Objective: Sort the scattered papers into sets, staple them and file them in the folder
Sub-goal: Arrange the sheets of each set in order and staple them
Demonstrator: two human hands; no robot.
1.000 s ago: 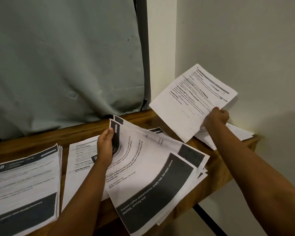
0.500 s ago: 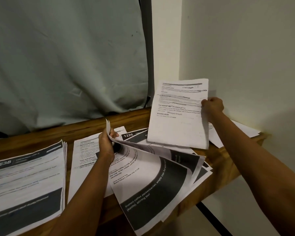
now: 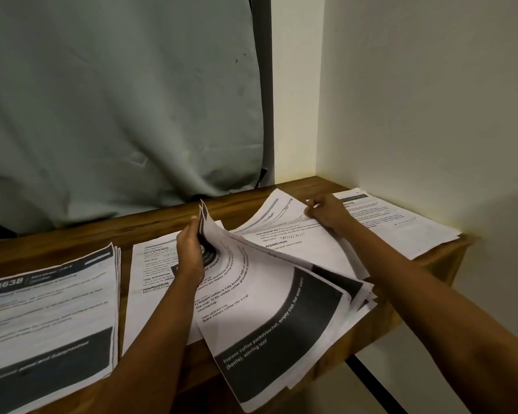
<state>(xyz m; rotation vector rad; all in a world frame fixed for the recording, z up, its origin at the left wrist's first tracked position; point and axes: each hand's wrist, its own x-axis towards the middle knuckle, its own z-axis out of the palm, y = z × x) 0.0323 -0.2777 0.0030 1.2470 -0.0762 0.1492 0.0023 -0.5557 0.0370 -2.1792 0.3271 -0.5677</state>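
Wooden desk (image 3: 150,228); left hand (image 3: 191,249), right hand (image 3: 326,213) around sheets (image 3: 281,321)

Your left hand (image 3: 189,252) and right hand (image 3: 326,215) are bare; both forearms are bare as well, uncovered from the wrists to the lower edge of the view; the arms look slim; knuckles show on your right hand.

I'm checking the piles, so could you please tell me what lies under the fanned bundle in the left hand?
Under the fanned bundle, a flat printed sheet rests on the wooden table; its right part and anything beneath are covered.
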